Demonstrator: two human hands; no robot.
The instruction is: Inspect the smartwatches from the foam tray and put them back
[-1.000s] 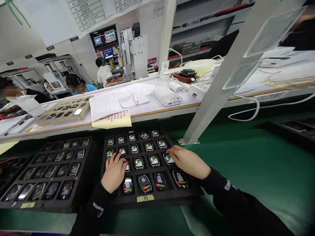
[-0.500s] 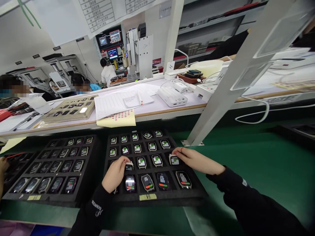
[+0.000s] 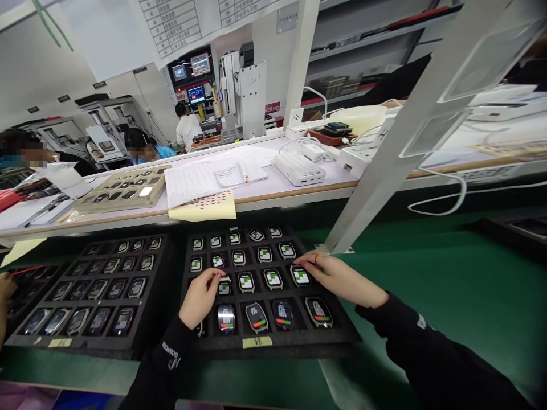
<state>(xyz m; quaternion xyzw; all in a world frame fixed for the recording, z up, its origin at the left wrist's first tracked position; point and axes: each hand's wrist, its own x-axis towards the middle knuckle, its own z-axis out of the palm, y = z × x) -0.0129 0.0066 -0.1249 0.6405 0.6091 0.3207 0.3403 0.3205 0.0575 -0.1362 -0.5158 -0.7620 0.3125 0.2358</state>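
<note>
A black foam tray (image 3: 294, 337) in front of me holds rows of smartwatches, each in its own slot. My left hand (image 3: 200, 299) reaches over the tray's left side, closed, with its fingertips pinching the top edge of a smartwatch (image 3: 224, 286). That watch lies in its slot with a green and white screen. At the right end of the same row, my right hand (image 3: 342, 279) is closed, its fingertips at the upper edge of another smartwatch (image 3: 301, 275) with a similar screen. Watches in the nearest row show a red and green bar. My left hand hides part of the leftmost column.
A second black tray (image 3: 92, 344) of watches stands at the left, near another person's hand (image 3: 5, 287). A slanted metal post (image 3: 363, 188) rises behind my right hand. Above the green bench (image 3: 427, 256), a shelf bears papers (image 3: 205, 179) and a white multi-port charger (image 3: 299, 168).
The watches at both hands were tilted up and now lie flatter in their slots. My fingertips have shifted slightly toward their upper edges.
</note>
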